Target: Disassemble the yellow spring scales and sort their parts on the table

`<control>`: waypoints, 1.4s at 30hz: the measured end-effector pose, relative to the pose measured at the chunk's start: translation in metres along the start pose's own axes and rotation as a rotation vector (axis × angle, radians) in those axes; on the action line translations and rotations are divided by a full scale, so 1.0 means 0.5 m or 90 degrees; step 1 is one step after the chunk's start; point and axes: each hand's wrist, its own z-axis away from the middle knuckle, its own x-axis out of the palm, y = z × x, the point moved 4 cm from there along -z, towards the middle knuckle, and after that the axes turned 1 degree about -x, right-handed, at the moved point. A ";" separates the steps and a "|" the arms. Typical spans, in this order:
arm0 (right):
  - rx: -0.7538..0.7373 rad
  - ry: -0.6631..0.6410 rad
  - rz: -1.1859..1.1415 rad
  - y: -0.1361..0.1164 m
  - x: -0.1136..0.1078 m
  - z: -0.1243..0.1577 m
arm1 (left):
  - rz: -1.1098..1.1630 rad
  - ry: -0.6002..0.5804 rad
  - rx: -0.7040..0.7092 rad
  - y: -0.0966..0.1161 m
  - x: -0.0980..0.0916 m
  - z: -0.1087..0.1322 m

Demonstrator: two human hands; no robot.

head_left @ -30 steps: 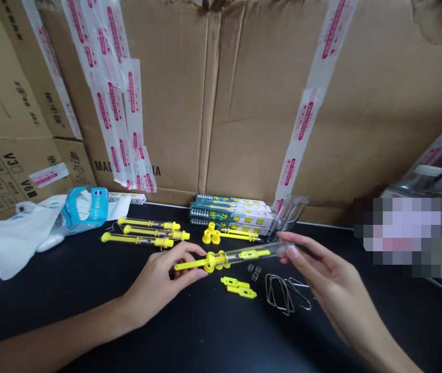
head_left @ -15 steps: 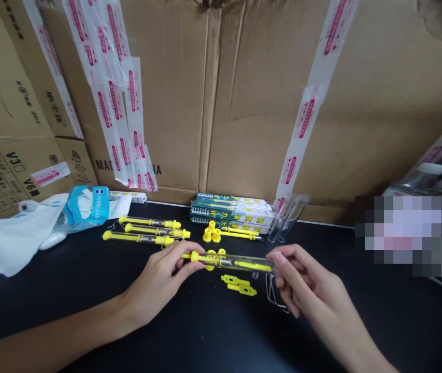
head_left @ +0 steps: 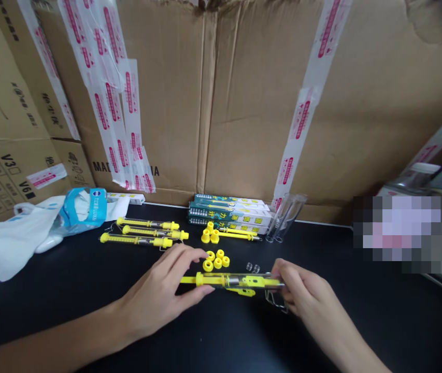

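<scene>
My left hand (head_left: 162,295) pinches the yellow end of a clear tube with a yellow rod inside (head_left: 236,281), a spring-scale body held level just above the black table (head_left: 88,290). My right hand (head_left: 302,295) is closed round the tube's other end. Under the tube lie yellow flat pieces (head_left: 246,292) and wire hooks (head_left: 275,300). Just behind it sit three yellow caps (head_left: 215,259) and small metal springs (head_left: 252,267).
Three finished yellow scales (head_left: 143,233) lie at the back left beside a white and blue plastic bag (head_left: 42,223). Printed boxes (head_left: 228,212), loose yellow parts (head_left: 224,235) and empty clear tubes (head_left: 285,217) stand against taped cardboard cartons (head_left: 213,98).
The yellow rod has slid further into the clear tube. Both hands have lowered it toward me, and my right hand has closed round the tube's end.
</scene>
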 end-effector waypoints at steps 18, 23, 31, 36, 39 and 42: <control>-0.034 0.102 0.102 -0.001 -0.051 -0.033 | 0.608 -0.002 -0.432 -0.071 0.021 -0.016; -0.039 0.168 0.154 -0.005 -0.063 -0.030 | 0.576 0.024 -0.394 -0.073 0.014 -0.025; -0.037 0.175 0.148 -0.003 -0.067 -0.035 | 0.548 0.054 -0.357 -0.072 0.010 -0.025; -0.054 0.177 0.175 -0.008 -0.068 -0.036 | 0.557 0.106 -0.373 -0.094 0.013 -0.022; -0.047 0.175 0.174 -0.005 -0.068 -0.036 | 0.572 0.118 -0.384 -0.097 0.014 -0.019; -0.037 0.170 0.171 -0.002 -0.067 -0.038 | 0.602 0.124 -0.396 -0.093 0.012 -0.017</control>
